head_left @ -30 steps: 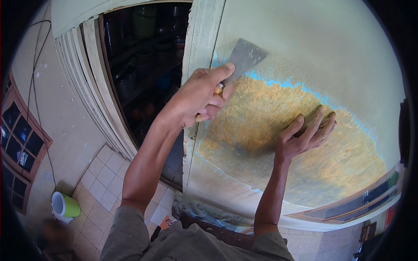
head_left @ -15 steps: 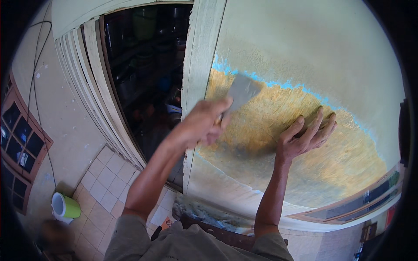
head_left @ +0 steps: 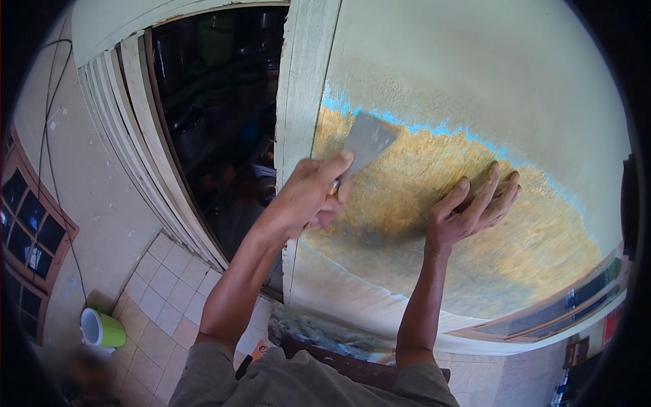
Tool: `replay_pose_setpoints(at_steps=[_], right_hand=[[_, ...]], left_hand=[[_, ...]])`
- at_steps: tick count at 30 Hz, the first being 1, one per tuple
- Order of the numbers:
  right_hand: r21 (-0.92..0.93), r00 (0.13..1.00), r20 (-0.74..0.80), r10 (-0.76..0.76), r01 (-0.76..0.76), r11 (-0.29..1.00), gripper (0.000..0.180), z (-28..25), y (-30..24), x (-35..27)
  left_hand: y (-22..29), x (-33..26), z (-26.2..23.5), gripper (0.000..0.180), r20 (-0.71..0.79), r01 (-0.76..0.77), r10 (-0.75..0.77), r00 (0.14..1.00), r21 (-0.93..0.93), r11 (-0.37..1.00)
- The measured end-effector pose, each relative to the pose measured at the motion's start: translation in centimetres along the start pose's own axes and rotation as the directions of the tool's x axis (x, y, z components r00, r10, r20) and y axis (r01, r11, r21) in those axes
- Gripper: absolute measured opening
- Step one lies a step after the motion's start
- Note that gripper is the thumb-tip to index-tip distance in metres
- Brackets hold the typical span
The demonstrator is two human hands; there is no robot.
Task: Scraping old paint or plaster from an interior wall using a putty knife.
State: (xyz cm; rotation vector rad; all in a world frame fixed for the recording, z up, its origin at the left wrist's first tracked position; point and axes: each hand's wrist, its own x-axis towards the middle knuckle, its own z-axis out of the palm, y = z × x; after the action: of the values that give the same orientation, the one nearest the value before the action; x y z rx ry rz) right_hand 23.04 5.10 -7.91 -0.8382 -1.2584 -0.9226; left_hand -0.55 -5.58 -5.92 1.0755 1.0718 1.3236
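Note:
My left hand [head_left: 315,190] is wrapped round the handle of a putty knife [head_left: 369,140], whose wide grey blade points up and right. The blade's edge lies close below a ragged blue paint line [head_left: 441,129] on the wall; whether it touches I cannot tell. Most of the handle is hidden in my fist. To the right, my right hand [head_left: 471,214] rests on the bare, yellowish-brown scraped patch [head_left: 400,183] with its fingers spread. Above the blue line, old greenish-grey paint [head_left: 475,61] covers the wall.
Left of the patch stand a white door frame [head_left: 308,61] and a dark opening with shelved pots. A lime-green bucket [head_left: 112,330] is on the tiled floor [head_left: 163,292]. A person's blurred head [head_left: 88,373] shows at lower left. Below me is a dark bench [head_left: 352,368].
The view has shifted slightly, moving the wall and door frame a little left in the picture. The putty knife stays near the blue line, and my right hand keeps its place on the wall.

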Motion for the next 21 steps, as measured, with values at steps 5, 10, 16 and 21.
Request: replay_pose_setpoints(at_steps=[5, 10, 16, 21], right_hand=[[0.015, 1.000, -0.013, -0.016, 0.016, 1.000, 0.048, 0.0, -0.2, 0.1], [-0.003, 1.000, -0.002, 0.001, -0.001, 1.000, 0.049, 0.0, -0.3, 0.0], [-0.003, 1.000, 0.001, -0.001, 0.001, 1.000, 0.049, -0.1, -0.4, 0.2], [0.003, 1.000, -0.006, -0.009, 0.009, 1.000, 0.049, -0.3, 0.1, 0.3]], left_hand=[[4.9, 1.3, 0.2, 0.061, 0.052, -0.147, 0.151, 0.987, -0.068, 0.987], [-0.3, 0.5, 0.6, 0.061, 0.051, -0.010, 0.010, 0.999, 0.002, 1.000], [4.0, 0.9, 1.3, 0.061, 0.026, -0.075, 0.075, 0.997, -0.018, 0.997], [-1.7, 0.9, 1.0, 0.061, 0.045, -0.061, 0.062, 0.997, -0.037, 0.997]])
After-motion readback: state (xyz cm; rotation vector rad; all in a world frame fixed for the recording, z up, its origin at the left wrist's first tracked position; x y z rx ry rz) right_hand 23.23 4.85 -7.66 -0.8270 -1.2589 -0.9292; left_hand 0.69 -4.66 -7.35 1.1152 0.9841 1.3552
